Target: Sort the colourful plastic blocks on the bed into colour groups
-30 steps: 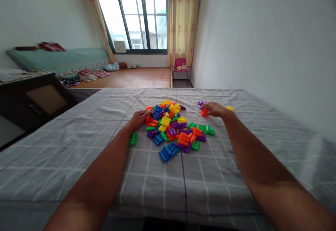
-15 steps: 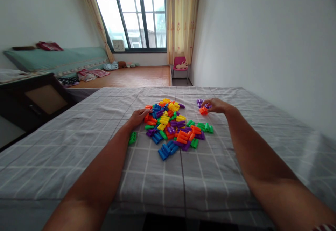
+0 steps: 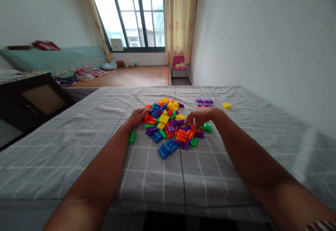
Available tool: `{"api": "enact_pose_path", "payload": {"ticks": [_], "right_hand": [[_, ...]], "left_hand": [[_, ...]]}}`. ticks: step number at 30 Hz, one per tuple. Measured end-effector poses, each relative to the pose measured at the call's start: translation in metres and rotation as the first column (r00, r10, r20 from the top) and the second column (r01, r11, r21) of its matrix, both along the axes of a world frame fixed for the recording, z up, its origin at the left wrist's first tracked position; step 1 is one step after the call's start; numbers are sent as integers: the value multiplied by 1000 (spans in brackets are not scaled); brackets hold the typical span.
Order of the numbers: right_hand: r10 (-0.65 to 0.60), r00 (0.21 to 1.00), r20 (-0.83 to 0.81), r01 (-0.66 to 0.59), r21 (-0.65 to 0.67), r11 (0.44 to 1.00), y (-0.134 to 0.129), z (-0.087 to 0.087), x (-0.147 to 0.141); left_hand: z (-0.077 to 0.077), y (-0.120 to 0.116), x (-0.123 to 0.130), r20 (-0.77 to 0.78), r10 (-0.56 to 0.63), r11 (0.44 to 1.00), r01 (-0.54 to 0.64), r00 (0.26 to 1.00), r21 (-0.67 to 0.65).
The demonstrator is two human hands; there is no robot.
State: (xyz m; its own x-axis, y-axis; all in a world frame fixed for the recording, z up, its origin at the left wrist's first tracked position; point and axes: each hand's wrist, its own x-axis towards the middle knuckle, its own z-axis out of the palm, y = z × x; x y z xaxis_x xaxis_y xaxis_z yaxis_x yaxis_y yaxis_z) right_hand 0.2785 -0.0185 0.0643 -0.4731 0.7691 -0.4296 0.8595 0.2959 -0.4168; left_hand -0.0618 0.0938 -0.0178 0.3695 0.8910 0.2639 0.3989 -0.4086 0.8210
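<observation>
A pile of plastic toy building blocks [image 3: 164, 119], shaped like joined tubes in several colours, lies on the cloth. My left hand [image 3: 139, 116] rests at the pile's left edge, its fingers stretched over an orange block [image 3: 146, 118]. Over the pile's right side, my right hand [image 3: 201, 116] points its fingers down and pinches an orange toy block [image 3: 193, 128]; the hand partly hides this block. Behind my right wrist lies a group of purple blocks [image 3: 204, 101], with another orange block [image 3: 202, 107] mostly covered by the hand.
A yellow block [image 3: 227, 105] lies apart at the right, and a green block [image 3: 132, 137] beside my left forearm. Blue blocks [image 3: 165, 149] sit at the pile's near edge. Grey checked cloth [image 3: 147, 182] covers the table. Beyond stand a bed [image 3: 136, 75] and a pink chair [image 3: 179, 60].
My right hand has let go of the orange block by the purple group and moved left and nearer, onto the pile. The yellow block at the right has come into sight. My left hand stays put.
</observation>
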Motion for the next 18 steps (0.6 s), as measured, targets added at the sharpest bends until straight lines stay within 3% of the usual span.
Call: {"api": "enact_pose_path", "payload": {"ticks": [3,5,8,11,14,18], "right_hand": [[62,998,19,-62,22,998,1,3,5],[24,998,-52,-19,90,996,2,12,26],[-203,972,-121,230,287,930,3,24,71],[-543,837,-60,524,373,766,5,22,110],[-706,700,-105,710,209,673,6,4,125],[-823,542,-168,833,-19,552,8,-19,120]], "left_hand": [[-2,2,0,-3,-10,1000,10,1000,-1],[-4,3,-1,-8,-11,1000,11,1000,4],[-6,5,-1,-10,-18,1000,18,1000,12],[-7,5,-2,-6,-18,1000,18,1000,5],[-5,5,-2,-3,-13,1000,13,1000,-14],[-3,3,-1,1,-9,999,9,1000,-34]]}}
